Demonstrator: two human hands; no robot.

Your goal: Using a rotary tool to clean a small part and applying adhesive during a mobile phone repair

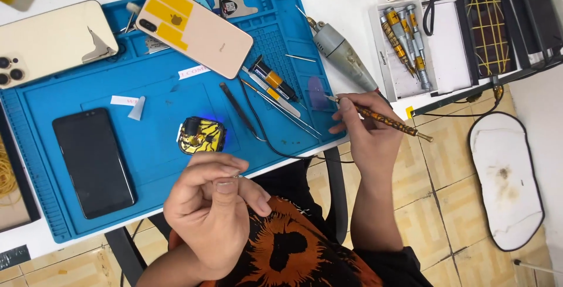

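**Lower centre of frame: small part pinched, screwdriver held**

At lower centre, the left hand pinches a tiny metallic part between thumb and fingertips, off the mat. The right hand grips a slim patterned screwdriver like a pen, tip over the mat's right edge. Risk: the part is tiny and smooth; a slackened pinch would likely drop it to the tiled floor. Nearby on the ribbed blue rubber mat lie a yellow-taped component, thin tweezers, a glossy black phone.

Dark phone screen at mat's left — small white labels above it.
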